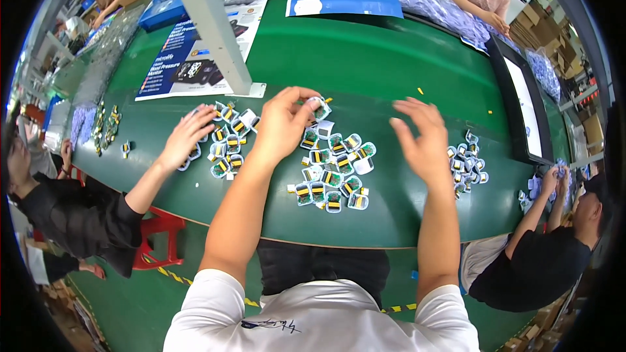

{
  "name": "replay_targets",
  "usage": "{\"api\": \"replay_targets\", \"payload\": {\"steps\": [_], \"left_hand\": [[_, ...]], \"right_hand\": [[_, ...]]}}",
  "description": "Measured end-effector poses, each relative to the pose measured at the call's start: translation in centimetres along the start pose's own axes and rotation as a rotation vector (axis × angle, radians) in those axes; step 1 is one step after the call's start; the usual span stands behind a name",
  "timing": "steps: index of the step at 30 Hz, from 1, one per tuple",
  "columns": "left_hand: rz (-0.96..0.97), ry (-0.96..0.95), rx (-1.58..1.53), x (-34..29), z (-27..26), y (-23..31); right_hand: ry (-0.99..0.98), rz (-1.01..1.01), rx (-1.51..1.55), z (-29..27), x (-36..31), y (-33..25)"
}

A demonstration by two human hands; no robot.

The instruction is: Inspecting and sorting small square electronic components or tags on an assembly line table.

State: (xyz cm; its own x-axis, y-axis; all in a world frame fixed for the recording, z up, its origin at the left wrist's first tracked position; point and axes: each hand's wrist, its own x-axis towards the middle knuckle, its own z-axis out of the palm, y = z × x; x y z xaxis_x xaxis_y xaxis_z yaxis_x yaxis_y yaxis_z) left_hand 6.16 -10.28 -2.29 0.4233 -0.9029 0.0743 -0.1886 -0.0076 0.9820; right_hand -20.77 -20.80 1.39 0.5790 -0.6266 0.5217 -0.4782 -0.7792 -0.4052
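My left hand (282, 124) is closed, thumb and fingers pinching a small light-cased electronic unit (319, 110) with a green circuit board showing, just above the table. A loose cluster of similar units (333, 163) lies below and right of it, each with a pale casing, a black-and-yellow part and bits of green board. My right hand (420, 140) hovers to the right of that cluster, fingers apart, with nothing in it. Beside my left forearm lies a second group of such units (226, 145), and a co-worker's hand (188, 137) rests at its left edge.
A grey metal post (215, 32) stands on the green table (378, 58) over a printed sheet. More units (466, 164) lie right of my right forearm. Beyond them is a black-framed panel (520, 101). Co-workers sit at both sides; another person works at the far right.
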Motion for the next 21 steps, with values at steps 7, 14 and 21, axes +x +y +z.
{"api": "replay_targets", "payload": {"steps": [7,14,21], "left_hand": [[0.175,-0.213,-0.129,-0.9,2.5,-1.0],[0.059,-0.244,-0.161,-1.3,2.7,-0.9],[-0.098,-0.29,-0.257,-1.7,3.2,-0.4]], "right_hand": [[0.039,-0.094,0.299,5.6,0.8,-3.0],[0.082,-0.126,0.227,6.3,-0.1,-2.6],[0.17,-0.233,0.297,6.3,-0.1,-2.9]]}}
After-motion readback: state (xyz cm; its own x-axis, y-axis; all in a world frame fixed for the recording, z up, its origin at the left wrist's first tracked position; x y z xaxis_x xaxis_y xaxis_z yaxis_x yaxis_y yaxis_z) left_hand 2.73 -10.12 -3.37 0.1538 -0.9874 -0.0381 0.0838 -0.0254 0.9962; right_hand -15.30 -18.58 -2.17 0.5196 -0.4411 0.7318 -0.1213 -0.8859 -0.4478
